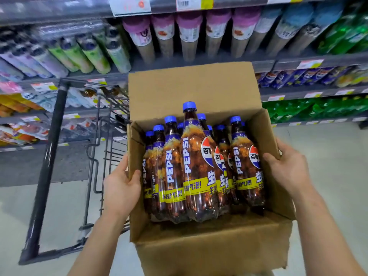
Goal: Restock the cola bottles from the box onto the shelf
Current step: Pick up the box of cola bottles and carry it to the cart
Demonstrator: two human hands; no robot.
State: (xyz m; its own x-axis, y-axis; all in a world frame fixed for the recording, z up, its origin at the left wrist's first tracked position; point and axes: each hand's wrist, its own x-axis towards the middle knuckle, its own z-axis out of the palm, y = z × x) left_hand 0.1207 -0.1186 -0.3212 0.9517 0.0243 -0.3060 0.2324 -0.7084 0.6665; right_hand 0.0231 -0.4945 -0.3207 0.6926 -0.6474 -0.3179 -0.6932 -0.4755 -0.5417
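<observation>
An open brown cardboard box (211, 246) is held up in front of me, its far flap standing upright. Inside stand several Pepsi cola bottles (197, 168) with blue caps and yellow label bands, wrapped together in clear film. My left hand (121, 188) grips the box's left wall, thumb over the rim. My right hand (286, 170) grips the right wall the same way. The shelf (310, 90) with blue Pepsi bottles lies beyond the box at the right.
A black metal cart (49, 160) stands at the left, close to the box. Shelves ahead hold purple-capped bottles (187, 34), green-labelled bottles (87, 52) and green soda bottles (318, 108). Grey floor (334, 156) lies at the right.
</observation>
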